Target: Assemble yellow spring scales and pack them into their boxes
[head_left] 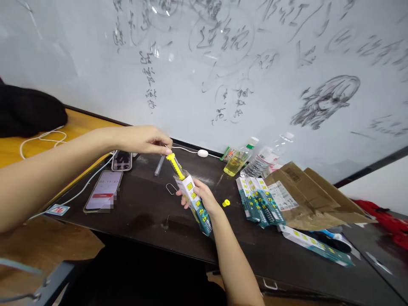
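My right hand grips a narrow white and teal box with yellow squares and tilts it over the dark table. A yellow-capped tube sticks out of the box's top end. My left hand pinches the top of that yellow tube, where a thin metal ring shows. A small yellow cap lies just right of my right hand. A clear tube and a metal hook lie on the table behind the box.
Three like boxes lie side by side to the right, one more further right. Torn cardboard, two plastic bottles, two phones with a white cable and a scribbled whiteboard wall surround the spot.
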A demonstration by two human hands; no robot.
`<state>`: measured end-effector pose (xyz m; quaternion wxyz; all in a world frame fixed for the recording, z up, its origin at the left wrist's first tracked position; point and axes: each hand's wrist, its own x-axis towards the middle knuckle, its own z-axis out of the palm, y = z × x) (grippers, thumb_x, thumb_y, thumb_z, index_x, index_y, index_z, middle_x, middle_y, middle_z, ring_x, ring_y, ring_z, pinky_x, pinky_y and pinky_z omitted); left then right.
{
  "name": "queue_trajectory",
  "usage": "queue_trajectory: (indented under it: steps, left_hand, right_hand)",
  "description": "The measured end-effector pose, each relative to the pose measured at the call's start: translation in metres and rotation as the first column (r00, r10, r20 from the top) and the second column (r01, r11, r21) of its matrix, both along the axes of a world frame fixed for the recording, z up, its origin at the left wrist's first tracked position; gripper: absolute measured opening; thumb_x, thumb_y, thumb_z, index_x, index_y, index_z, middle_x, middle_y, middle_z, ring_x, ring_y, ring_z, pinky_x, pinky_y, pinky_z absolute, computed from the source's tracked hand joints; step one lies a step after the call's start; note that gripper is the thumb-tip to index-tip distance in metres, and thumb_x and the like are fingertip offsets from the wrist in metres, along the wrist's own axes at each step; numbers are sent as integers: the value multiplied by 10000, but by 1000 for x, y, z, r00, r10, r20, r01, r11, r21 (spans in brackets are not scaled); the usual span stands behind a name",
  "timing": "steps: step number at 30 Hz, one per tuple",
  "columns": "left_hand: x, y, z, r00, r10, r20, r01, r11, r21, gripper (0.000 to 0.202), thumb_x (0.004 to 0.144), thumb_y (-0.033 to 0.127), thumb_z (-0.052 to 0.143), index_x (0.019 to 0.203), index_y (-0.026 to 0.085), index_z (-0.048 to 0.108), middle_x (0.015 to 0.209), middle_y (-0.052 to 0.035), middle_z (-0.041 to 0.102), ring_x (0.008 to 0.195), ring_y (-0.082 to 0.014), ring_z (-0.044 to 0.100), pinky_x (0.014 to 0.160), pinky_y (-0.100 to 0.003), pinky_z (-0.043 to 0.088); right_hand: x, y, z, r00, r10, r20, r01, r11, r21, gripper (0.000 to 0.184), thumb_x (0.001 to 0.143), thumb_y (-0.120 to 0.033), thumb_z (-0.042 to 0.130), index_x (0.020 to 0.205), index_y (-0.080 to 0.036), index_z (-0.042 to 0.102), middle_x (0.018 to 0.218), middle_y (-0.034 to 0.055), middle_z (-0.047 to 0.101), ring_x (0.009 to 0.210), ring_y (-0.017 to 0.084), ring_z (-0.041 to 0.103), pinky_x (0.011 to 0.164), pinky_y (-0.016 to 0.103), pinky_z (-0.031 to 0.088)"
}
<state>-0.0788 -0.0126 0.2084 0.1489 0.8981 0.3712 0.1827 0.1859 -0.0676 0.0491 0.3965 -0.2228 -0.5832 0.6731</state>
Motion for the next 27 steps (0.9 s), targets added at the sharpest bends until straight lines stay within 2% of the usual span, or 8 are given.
queue_trajectory:
  steps: [4, 8, 14, 18, 23, 27]
  left_hand:
    - [-6, 4, 1, 999, 35, 26, -36, 998, 44, 216, 695, 455, 657, 711, 241, 679, 652, -27, 566, 681, -196, 539, 629, -299, 402]
    - [2, -5, 0, 998, 28, 48, -29, 999, 21, 241, 716, 463, 646, 684, 225, 672, 636, -24, 565, 666, -182, 536, 621, -287, 399]
    - [21, -16, -5, 973, -229, -36, 229, 973, -10, 313, 851, 456, 499, 742, 193, 631, 686, -13, 581, 617, -120, 504, 590, -232, 368]
    - [31, -14, -14, 943, -315, -104, 318, 948, 13, 327, 894, 430, 441, 750, 181, 596, 719, -18, 588, 631, -111, 505, 595, -220, 355]
    - [44, -20, -27, 945, -283, -164, 293, 955, 37, 305, 898, 417, 426, 747, 181, 547, 676, -16, 575, 591, -118, 490, 573, -238, 326]
    - [52, -24, -27, 965, -211, -152, 214, 977, -2, 274, 885, 441, 432, 868, 183, 526, 662, -7, 570, 545, -117, 455, 538, -244, 305]
  right_hand:
    - [1, -2, 3, 999, 38, -17, -39, 998, -52, 522, 801, -456, 605, 1214, -167, 471, 893, 89, 694, 628, 153, 641, 512, 266, 536]
    - [0, -2, 0, 999, 49, -12, -49, 998, -39, 523, 792, -445, 633, 1211, -181, 465, 897, 77, 690, 627, 140, 639, 515, 252, 536]
    - [-2, 1, -8, 998, 62, -13, -62, 998, -5, 516, 808, -452, 633, 1207, -176, 454, 874, 64, 683, 605, 125, 639, 507, 245, 540]
    - [-3, 1, -9, 999, 35, -30, -34, 999, 17, 513, 808, -452, 637, 1202, -181, 452, 882, 64, 685, 615, 129, 642, 505, 247, 541]
    - [-7, -1, -7, 996, -62, -60, 66, 995, 75, 506, 801, -473, 636, 1185, -202, 450, 896, 63, 682, 626, 132, 637, 510, 257, 538]
    - [-10, -3, -8, 989, -127, -75, 136, 984, 117, 505, 805, -480, 628, 1189, -215, 434, 919, 65, 682, 652, 136, 643, 541, 271, 542]
